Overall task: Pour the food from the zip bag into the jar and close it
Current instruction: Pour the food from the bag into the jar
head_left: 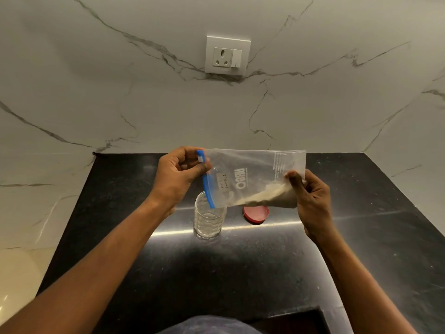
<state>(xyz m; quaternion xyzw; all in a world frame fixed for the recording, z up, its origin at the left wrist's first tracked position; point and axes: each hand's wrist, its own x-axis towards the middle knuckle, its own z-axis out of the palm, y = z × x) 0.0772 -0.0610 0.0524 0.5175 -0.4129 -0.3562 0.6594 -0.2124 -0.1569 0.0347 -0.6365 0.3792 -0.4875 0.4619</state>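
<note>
A clear zip bag with a blue zip strip and a handwritten label hangs sideways above the counter. Pale powder lies along its lower edge. My left hand pinches the bag at the blue zip end, near the white slider. My right hand grips the bag's bottom end, on the right. The zip end's lower corner hangs over the mouth of a clear ribbed glass jar that stands upright and open on the counter. A red lid lies flat just right of the jar, partly hidden behind the bag.
The black stone counter runs back to a white marble wall with a socket and switch. The counter's left edge drops to a pale floor. A dark recess sits at the front right near my body.
</note>
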